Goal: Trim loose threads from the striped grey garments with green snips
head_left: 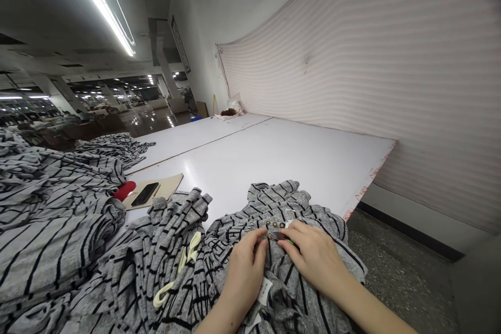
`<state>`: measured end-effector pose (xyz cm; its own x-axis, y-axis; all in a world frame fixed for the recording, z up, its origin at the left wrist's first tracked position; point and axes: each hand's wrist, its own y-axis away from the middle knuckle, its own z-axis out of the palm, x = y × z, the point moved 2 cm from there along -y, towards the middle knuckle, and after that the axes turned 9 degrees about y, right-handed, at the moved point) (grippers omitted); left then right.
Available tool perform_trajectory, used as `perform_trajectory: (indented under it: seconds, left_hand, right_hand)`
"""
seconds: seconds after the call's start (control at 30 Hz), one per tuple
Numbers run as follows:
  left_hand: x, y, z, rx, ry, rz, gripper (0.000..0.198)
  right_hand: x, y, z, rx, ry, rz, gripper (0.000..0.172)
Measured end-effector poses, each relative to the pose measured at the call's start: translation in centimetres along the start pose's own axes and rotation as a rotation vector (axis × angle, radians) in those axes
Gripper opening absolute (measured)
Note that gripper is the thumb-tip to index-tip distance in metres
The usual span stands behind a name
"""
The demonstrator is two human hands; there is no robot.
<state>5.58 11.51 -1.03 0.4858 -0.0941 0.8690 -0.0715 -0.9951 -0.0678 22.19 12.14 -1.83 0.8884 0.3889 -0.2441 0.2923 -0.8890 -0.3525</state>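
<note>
A grey garment with black stripes lies bunched at the front of the table. My left hand is closed, pinching its fabric beside a row of small round buttons. Between the thumb and fingers of my right hand is a pair of small metal thread snips, with a bit of green at the handle. Its tip touches or nearly touches the cloth by the buttons, close to my left fingertips. A white label sticks out beneath my left hand.
More striped garments are heaped along the left, with pale yellow strips among them. A dark phone rests on a beige notebook beside a red object. The white table ends at a right edge above the floor.
</note>
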Motion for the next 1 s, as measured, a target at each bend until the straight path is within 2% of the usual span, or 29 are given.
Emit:
perform_trajectory:
  seconds: [0.17, 0.33, 0.53, 0.6, 0.7, 0.77, 0.83, 0.9, 1.0]
  left_hand:
    - [-0.1, 0.0, 0.1, 0.002, 0.007, 0.014, 0.034]
    - [-0.3, 0.0, 0.1, -0.008, 0.003, 0.023, 0.033]
    - [0.1, 1.1, -0.1, -0.012, -0.069, 0.012, 0.024]
    - [0.5, 1.9, 0.1, -0.065, -0.128, 0.003, 0.014]
    - [1.2, 2.8, 0.9, -0.245, -0.193, 0.004, 0.008]
    - [1.6, 3.1, 1.4, -0.378, -0.230, 0.069, 0.011]
    - [1.9, 3.2, 1.7, -0.454, -0.237, 0.135, 0.016]
    - [2.0, 3.0, 1.8, -0.450, -0.220, 0.123, 0.018]
    - [2.0, 2.7, 1.7, -0.383, -0.219, 0.026, 0.014]
  right_hand:
    - [-0.2, 0.0, 0.3, 0.105, 0.026, -0.064, 0.018]
    - [-0.1, 0.0, 0.4, 0.081, 0.019, -0.066, 0.018]
    - [0.8, 0.5, -0.4, 0.007, -0.179, 0.117, 0.015]
    - [1.3, 0.9, -0.7, -0.049, -0.275, 0.164, 0.017]
    - [1.9, 1.4, -0.9, -0.094, -0.351, 0.178, 0.013]
    - [2.4, 1.6, -0.8, -0.098, -0.388, 0.206, 0.018]
    - [2.9, 1.8, -0.8, -0.103, -0.417, 0.255, 0.023]
    - [3.1, 1.9, -0.8, -0.123, -0.434, 0.293, 0.025]
    - [2.8, 2.0, -1.1, -0.108, -0.458, 0.288, 0.028]
